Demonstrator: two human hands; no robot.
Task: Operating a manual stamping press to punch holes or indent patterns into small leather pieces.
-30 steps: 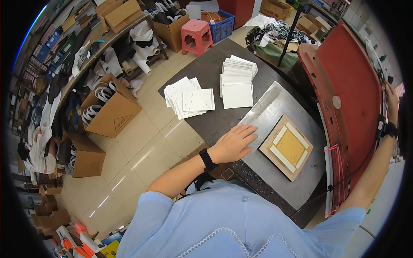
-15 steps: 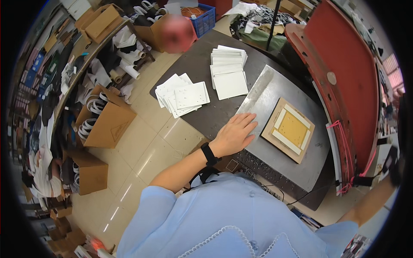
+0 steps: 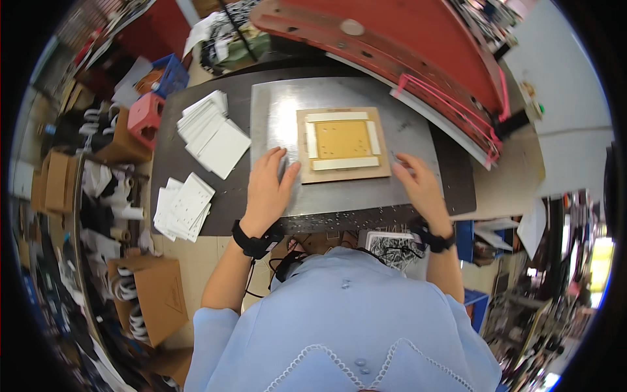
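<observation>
A square wooden board (image 3: 344, 175) lies on a grey metal plate (image 3: 274, 104). On the board sits a yellow panel (image 3: 343, 138) with several small holes or specks, framed by pale strips (image 3: 346, 163). My left hand (image 3: 268, 186) is open at the plate's left part, a little left of the board, with its thumb apart from the fingers. Close to the board's right near corner, my right hand (image 3: 421, 186) is also open, thumb spread and nothing in it. Whether its fingertips touch the board, I cannot tell.
White cards lie in a far stack (image 3: 219, 144) and a nearer, perforated pile (image 3: 186, 208) on the dark table (image 3: 171, 124) at left. A red machine arm (image 3: 385, 49) with pink cord (image 3: 450, 108) overhangs the far right. Cardboard boxes (image 3: 160, 297) and a pink stool (image 3: 145, 117) stand left.
The view has swung to the right. My right hand has come from the machine's right side to beside the board. My left hand remains at the plate's left part.
</observation>
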